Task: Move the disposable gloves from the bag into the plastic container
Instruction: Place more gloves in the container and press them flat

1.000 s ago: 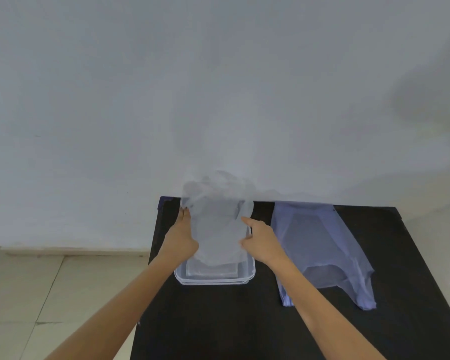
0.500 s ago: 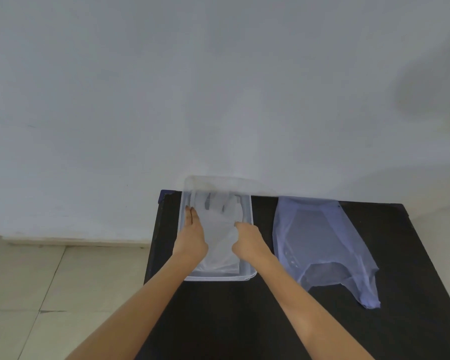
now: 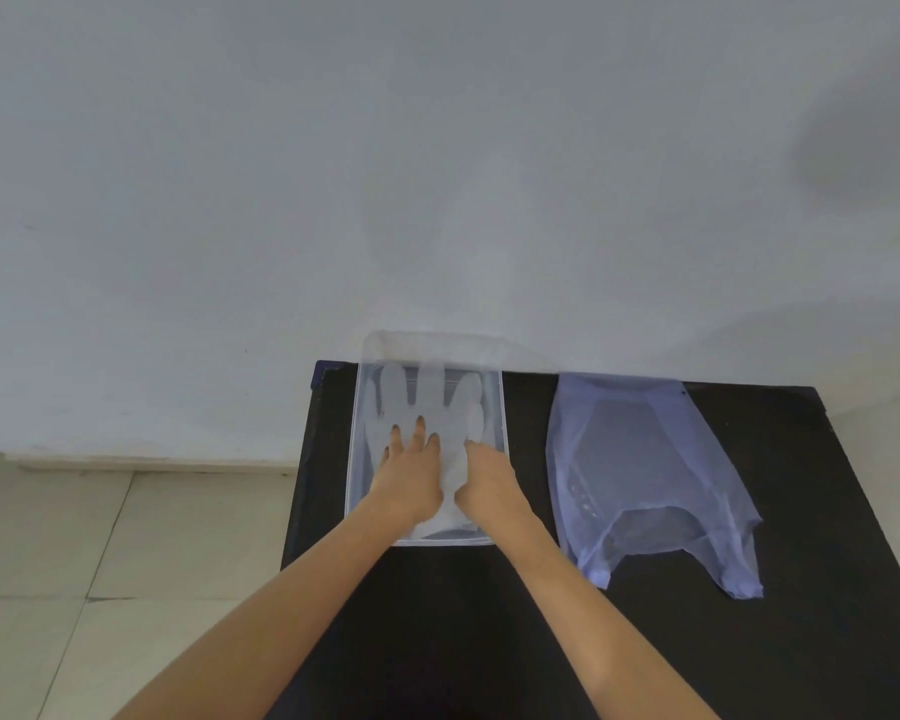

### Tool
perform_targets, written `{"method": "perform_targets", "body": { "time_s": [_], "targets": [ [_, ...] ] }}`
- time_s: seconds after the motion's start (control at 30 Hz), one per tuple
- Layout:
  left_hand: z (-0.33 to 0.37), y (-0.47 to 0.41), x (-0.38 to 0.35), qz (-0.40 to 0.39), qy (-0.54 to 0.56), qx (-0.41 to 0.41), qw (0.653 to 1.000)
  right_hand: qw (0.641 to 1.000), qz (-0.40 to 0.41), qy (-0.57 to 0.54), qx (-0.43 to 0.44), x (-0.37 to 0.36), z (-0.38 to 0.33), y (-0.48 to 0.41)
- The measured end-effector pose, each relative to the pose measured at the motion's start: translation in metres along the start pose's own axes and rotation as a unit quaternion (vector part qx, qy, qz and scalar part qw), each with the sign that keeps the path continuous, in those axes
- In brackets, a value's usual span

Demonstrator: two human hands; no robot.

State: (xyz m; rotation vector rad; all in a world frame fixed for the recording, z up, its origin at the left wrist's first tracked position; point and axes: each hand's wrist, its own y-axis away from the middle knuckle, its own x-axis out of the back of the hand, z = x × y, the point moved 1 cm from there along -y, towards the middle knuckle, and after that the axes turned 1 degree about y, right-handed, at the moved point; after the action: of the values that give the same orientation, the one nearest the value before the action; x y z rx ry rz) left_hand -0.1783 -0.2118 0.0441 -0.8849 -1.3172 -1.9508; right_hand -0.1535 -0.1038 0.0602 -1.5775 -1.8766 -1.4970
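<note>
Fingers (image 3: 419, 428) flat on filmy translucent glove (image 3: 427, 402), clear rectangular container (image 3: 355, 459)

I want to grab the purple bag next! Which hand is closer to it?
Right. The right hand is in the plastic container, at the side toward the bag. The left hand presses the glove farther from the bag.
</note>
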Motion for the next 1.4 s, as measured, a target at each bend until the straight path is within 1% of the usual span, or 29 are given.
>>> {"method": "perform_targets", "body": {
  "time_s": [0.27, 0.43, 0.5, 0.57, 0.63, 0.67, 0.77, 0.83, 0.93, 1.1, 1.27, 1.4],
  "targets": [
    [-0.010, -0.018, -0.015, -0.012, 0.020, 0.032, 0.999, 1.000, 0.001, 0.012, -0.013, -0.005, 0.000, -0.005],
    [-0.017, -0.023, -0.020, -0.022, 0.052, 0.061, 0.997, 1.000, 0.013, 0.003, 0.003, 0.002, -0.006, 0.010],
    [-0.017, -0.022, -0.021, -0.015, 0.046, 0.061, 0.997, 0.998, 0.059, 0.009, 0.025, 0.016, -0.009, 0.025],
    [-0.018, -0.020, -0.021, -0.010, 0.044, 0.051, 0.998, 0.989, 0.136, 0.013, 0.050, 0.036, -0.006, 0.041],
    [-0.019, -0.019, -0.021, 0.003, 0.036, 0.034, 0.999, 0.980, 0.192, -0.037, 0.040, 0.055, 0.003, 0.048],
    [-0.019, -0.019, -0.021, 0.018, 0.028, 0.017, 0.999, 0.975, 0.204, -0.079, 0.024, 0.061, 0.009, 0.048],
    [-0.010, -0.016, -0.022, 0.072, 0.005, -0.083, 0.994, 0.967, 0.175, -0.185, -0.002, 0.066, 0.026, 0.040],
    [-0.002, -0.013, -0.026, 0.075, -0.017, -0.136, 0.988, 0.966, 0.148, -0.212, 0.002, 0.061, 0.031, 0.036],
    [0.005, -0.014, -0.032, 0.053, -0.023, -0.135, 0.989, 0.968, 0.131, -0.213, 0.008, 0.046, 0.035, 0.031],
    [0.009, -0.018, -0.037, 0.042, -0.017, -0.120, 0.992, 0.969, 0.133, -0.208, 0.022, 0.032, 0.042, 0.026],
    [0.013, -0.020, -0.035, 0.058, -0.016, -0.138, 0.989, 0.967, 0.132, -0.215, 0.024, 0.032, 0.047, 0.024],
    [0.012, -0.023, -0.038, 0.019, -0.017, -0.146, 0.989, 0.966, 0.131, -0.220, 0.025, 0.031, 0.049, 0.023]
  ]
}}
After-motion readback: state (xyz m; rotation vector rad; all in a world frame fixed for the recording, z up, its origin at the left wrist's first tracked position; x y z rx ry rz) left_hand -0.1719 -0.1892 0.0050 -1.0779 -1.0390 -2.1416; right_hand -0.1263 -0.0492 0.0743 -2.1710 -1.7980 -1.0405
